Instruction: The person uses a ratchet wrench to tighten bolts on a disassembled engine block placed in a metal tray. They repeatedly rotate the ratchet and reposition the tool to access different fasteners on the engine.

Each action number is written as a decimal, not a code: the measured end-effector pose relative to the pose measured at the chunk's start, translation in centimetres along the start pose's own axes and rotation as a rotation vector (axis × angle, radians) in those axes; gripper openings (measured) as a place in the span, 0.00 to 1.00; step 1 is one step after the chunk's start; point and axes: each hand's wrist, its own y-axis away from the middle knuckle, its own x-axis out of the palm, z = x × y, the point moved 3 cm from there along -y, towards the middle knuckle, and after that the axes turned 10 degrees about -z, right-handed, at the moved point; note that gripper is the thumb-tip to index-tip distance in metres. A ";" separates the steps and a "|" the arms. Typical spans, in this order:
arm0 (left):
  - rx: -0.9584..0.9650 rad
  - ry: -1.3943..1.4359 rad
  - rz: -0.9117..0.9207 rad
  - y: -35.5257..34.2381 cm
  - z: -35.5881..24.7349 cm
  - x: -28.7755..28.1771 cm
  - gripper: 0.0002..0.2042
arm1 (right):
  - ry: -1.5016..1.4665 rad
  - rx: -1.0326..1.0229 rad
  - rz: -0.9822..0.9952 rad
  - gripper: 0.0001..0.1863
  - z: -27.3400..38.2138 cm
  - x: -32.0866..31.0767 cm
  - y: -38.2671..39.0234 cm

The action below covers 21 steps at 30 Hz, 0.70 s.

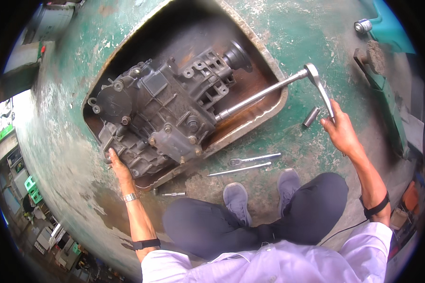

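Note:
A grey metal gearbox [163, 101] lies tilted in a rusty metal tray [257, 35]. My left hand [121, 170] grips the lower left edge of its housing; some of the fingers are hidden. In my right hand [342, 132] is the handle of a ratchet wrench [322, 89], its fingers wrapped around it. From the ratchet's head a long extension bar [264, 95] runs over the tray's right rim. A socket at the bar's far end meets the gearbox's right side; the fastener there is hidden. Beside my right hand, a deep socket [311, 117] rests on the floor.
Another ratchet [255, 159] and a thin bar [239, 169] lie between the tray and my shoes [236, 200]. A short socket tool [174, 194] is near my left knee. Along the right stand a green metal frame [387, 108] and a teal container [394, 28].

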 end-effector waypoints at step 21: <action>0.112 -0.117 -0.144 1.1 -1.8 1.1 0.43 | 0.091 0.096 -0.081 0.09 -0.4 1.3 0.3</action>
